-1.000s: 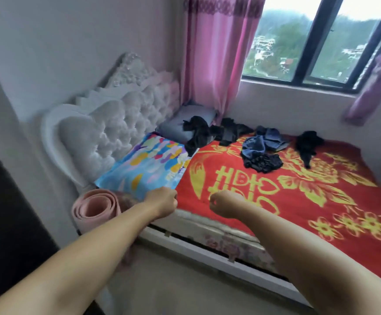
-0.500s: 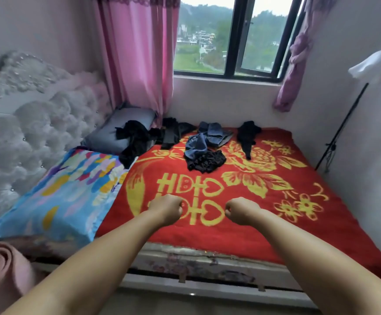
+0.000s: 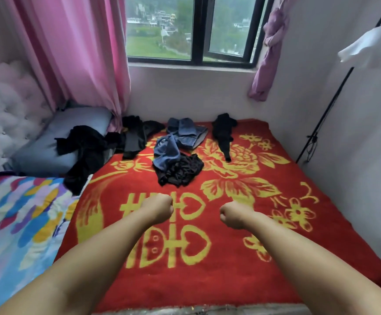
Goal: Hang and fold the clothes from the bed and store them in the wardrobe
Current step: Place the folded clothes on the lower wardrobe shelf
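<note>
Head view showed both arms stretched over the red bed (image 3: 241,280), nearer and squarer than a second before. Left hand (image 3: 160,206) and right hand (image 3: 232,215) were curled into fists, each grip empty. Clothes lay well ahead by the window wall: black garment (image 3: 180,170), blue garment (image 3: 173,146). Nothing was picked up yet, so the task looked barely begun.

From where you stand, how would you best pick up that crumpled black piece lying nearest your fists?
Probably pinch the crumpled black garment at its near edge, coming straight forward and down with either fist, left hand or right hand. It lies bunched, its far side tucked under the blue garment, so that near edge is free.
</note>
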`<state>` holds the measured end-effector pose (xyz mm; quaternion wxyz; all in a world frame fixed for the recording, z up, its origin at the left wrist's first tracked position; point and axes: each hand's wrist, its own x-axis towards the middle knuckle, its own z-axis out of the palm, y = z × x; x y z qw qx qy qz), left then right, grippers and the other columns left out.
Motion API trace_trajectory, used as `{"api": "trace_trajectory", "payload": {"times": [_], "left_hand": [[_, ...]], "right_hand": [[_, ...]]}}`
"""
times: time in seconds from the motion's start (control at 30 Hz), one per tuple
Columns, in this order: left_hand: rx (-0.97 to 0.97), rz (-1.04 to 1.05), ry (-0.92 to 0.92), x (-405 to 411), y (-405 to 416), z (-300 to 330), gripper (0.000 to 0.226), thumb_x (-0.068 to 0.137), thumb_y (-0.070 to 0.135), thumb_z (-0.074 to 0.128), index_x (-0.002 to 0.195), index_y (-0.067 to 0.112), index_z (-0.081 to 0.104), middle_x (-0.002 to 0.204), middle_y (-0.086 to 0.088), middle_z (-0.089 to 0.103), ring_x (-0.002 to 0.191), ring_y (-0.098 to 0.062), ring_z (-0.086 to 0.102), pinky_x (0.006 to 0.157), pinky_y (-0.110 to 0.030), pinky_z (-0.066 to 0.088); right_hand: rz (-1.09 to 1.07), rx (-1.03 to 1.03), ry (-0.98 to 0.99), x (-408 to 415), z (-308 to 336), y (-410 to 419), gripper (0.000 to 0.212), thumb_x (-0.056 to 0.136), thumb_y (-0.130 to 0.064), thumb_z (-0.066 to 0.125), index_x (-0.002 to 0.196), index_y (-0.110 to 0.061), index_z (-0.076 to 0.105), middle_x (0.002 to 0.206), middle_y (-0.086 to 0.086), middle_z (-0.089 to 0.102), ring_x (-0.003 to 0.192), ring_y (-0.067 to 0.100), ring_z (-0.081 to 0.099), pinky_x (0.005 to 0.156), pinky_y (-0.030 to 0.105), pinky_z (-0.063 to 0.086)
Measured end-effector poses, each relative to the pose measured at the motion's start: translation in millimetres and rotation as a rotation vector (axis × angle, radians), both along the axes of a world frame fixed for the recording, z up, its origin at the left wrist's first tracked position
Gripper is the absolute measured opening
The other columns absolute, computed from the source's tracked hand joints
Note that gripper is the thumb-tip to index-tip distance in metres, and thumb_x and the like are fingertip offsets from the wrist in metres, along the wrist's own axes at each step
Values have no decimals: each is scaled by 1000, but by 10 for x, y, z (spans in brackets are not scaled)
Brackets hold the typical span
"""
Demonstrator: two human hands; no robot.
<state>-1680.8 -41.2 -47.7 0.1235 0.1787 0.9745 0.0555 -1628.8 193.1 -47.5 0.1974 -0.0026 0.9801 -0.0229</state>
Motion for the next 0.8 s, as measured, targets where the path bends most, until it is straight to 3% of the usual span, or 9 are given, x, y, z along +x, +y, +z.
{"api": "trace_trajectory", "payload": {"times": [0.17, 0.37, 0.5, 0.6, 0.7, 0.8], "left_hand": [[-42, -53, -42, -982, 321, -220, 26, 92, 21, 39, 98, 12, 62, 100, -4, 63, 91, -28, 61, 63, -30, 41], [-103, -130, -163, -1562, 759, -866, 21, 96, 19, 35, 81, 12, 49, 87, -4, 57, 78, -25, 57, 57, -31, 42], [-90, -77, -195, -2041, 990, -1273, 28, 97, 19, 34, 108, 11, 58, 104, -4, 64, 85, -24, 60, 64, -34, 49], [-64, 26, -241, -2370, 1097, -1727, 34, 97, 20, 34, 124, 15, 53, 114, -5, 63, 93, -25, 62, 73, -38, 53], [-67, 94, -247, -2627, 1142, -2256, 39, 96, 19, 36, 133, 17, 47, 122, -4, 59, 104, -24, 59, 78, -40, 53], [-72, 153, -218, -2835, 1144, -2799, 44, 93, 18, 40, 137, 19, 41, 125, -6, 52, 114, -26, 50, 82, -40, 49]], "right_hand": [[-99, -50, -11, -751, -174, 304, 31, 96, -22, 35, 107, -16, 64, 107, 4, 65, 86, 24, 57, 64, 30, 43], [-168, -78, -124, -1310, -937, 736, 33, 94, -21, 36, 109, -19, 65, 115, 3, 65, 104, 26, 61, 74, 30, 44], [-120, -101, -187, -1936, -1488, 1005, 33, 95, -20, 37, 113, -17, 64, 118, 5, 64, 107, 26, 60, 73, 29, 43], [-73, -139, -189, -2450, -2043, 1083, 32, 97, -20, 37, 116, -15, 62, 118, 7, 62, 107, 28, 59, 76, 32, 46], [-62, -201, -168, -2825, -2677, 1018, 35, 99, -22, 37, 128, -13, 54, 131, 9, 50, 121, 28, 47, 91, 40, 47], [-14, -234, -119, -3089, -3334, 875, 47, 99, -26, 39, 145, -15, 35, 155, 10, 23, 144, 26, 19, 112, 43, 29]]}}
